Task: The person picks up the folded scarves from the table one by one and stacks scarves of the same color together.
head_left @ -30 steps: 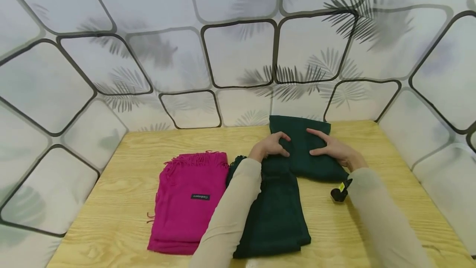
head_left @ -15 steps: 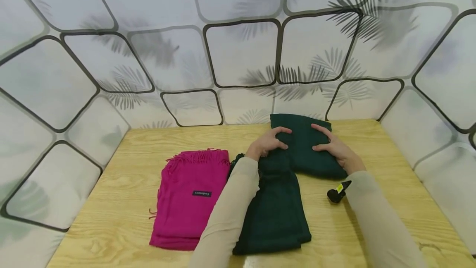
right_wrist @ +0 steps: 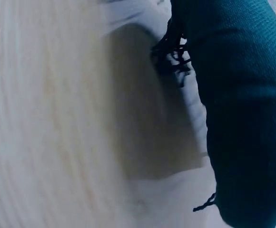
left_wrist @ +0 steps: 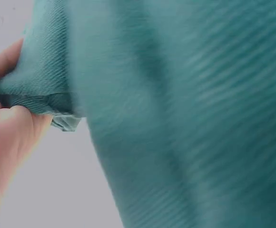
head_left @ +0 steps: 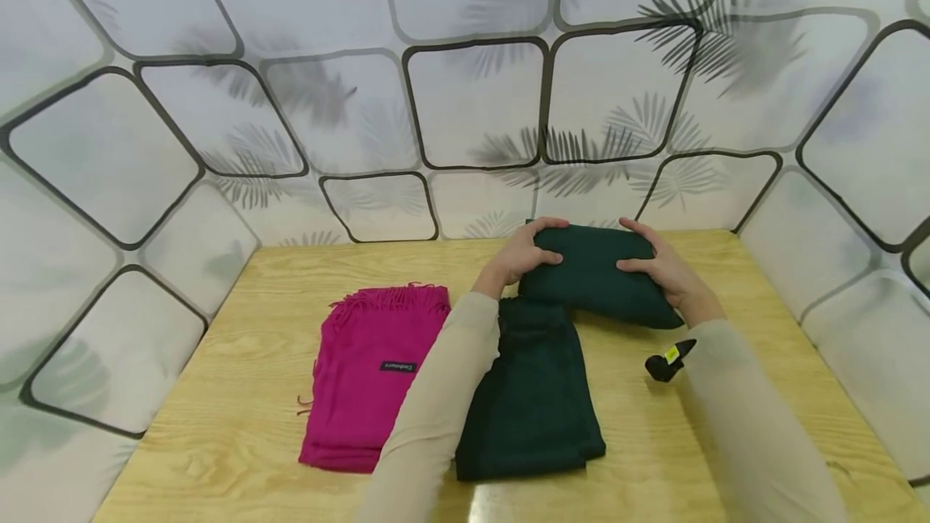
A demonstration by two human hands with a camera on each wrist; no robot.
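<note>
Both hands hold a folded dark green scarf (head_left: 592,273) by its two sides at the far side of the table. My left hand (head_left: 517,258) grips the left side, and in the left wrist view thumb and fingers pinch a folded layer of the green cloth (left_wrist: 47,80). Opposite it, my right hand (head_left: 667,273) grips the right side; the right wrist view does not show that hand. There the scarf (right_wrist: 247,114) hangs over its shadow on the table, with dark fringe at its edge. Nearer the body lies more folded dark green cloth (head_left: 538,402).
A folded magenta scarf (head_left: 366,394) with fringe and a dark label lies left of the green cloth. A small black device (head_left: 659,368) is at the right wrist. Patterned walls (head_left: 472,200) stand behind and beside the wooden table (head_left: 240,361).
Before, the fingers lay spread on the far green cloth. Now the hands grip its sides, and it is raised and tilted, its lower edge higher and apart from the nearer cloth.
</note>
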